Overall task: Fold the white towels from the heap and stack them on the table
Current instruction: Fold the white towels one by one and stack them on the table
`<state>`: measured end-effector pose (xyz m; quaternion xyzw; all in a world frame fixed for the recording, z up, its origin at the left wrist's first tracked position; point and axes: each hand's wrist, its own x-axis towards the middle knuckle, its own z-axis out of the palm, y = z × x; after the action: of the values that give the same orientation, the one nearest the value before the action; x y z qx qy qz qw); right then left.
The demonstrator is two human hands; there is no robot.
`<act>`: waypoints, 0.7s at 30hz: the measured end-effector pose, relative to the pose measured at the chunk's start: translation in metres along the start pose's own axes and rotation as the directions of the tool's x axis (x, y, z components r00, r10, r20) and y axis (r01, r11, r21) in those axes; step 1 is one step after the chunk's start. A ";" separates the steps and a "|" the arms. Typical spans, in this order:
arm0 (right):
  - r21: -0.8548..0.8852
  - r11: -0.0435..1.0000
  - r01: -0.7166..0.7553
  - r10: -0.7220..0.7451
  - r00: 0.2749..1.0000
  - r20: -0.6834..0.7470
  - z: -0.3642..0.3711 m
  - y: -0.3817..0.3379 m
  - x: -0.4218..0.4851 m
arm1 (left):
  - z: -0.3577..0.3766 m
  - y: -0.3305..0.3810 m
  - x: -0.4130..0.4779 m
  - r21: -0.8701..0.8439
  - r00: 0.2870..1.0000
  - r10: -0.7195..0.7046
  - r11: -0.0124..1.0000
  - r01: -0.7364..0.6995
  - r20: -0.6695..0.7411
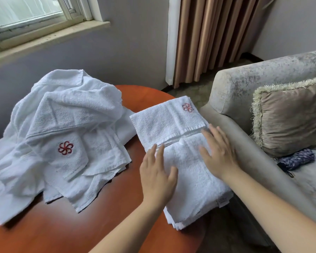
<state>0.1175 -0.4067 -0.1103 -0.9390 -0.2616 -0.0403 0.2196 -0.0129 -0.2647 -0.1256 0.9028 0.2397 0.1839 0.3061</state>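
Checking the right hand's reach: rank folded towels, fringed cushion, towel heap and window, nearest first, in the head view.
1. Folded towels, under the right hand, touching it.
2. Fringed cushion, on the sofa to its right.
3. Towel heap, across the table, left.
4. Window, far upper left.

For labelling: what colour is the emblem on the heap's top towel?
Red, a pinwheel flower emblem; head view.
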 end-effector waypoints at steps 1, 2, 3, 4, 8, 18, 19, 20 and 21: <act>-0.025 0.999 0.048 -0.048 0.999 0.013 0.008 -0.004 -0.002 | 0.007 -0.002 0.001 0.091 0.998 0.054 0.994 -0.057 0.040; -0.054 0.996 0.071 -0.068 0.996 0.059 0.015 -0.007 -0.005 | 0.012 -0.005 0.001 0.170 0.992 0.085 0.980 -0.100 0.092; -0.083 0.994 0.075 -0.065 0.991 0.121 0.022 -0.007 -0.010 | 0.017 -0.008 0.002 0.231 0.984 0.103 0.964 -0.135 0.147; -0.105 0.992 0.063 -0.043 0.982 0.183 0.027 -0.005 -0.014 | 0.019 -0.011 0.002 0.263 0.970 0.093 0.953 -0.151 0.223; -0.171 0.985 0.016 0.038 0.950 0.309 0.035 -0.002 -0.016 | 0.023 -0.015 0.003 0.298 0.921 0.027 0.942 -0.154 0.389; -0.087 0.979 0.182 -0.177 0.982 0.064 0.023 -0.059 0.005 | -0.035 -0.015 0.010 0.231 0.977 0.018 0.971 -0.068 0.212; -0.058 0.976 0.212 -0.210 0.977 0.041 0.025 -0.071 0.009 | -0.046 -0.019 0.011 0.250 0.975 -0.023 0.968 -0.034 0.221; -0.027 0.972 0.234 -0.234 0.972 0.028 0.028 -0.085 0.011 | -0.057 -0.025 0.014 0.260 0.976 -0.060 0.966 0.004 0.210; 0.007 0.967 0.253 -0.254 0.967 0.024 0.031 -0.098 0.013 | -0.068 -0.032 0.017 0.252 0.978 -0.097 0.967 0.048 0.186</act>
<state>0.0778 -0.3116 -0.0970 -0.8979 -0.3822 -0.0559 0.2113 -0.0413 -0.2014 -0.0922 0.9380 0.2622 0.0514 0.2206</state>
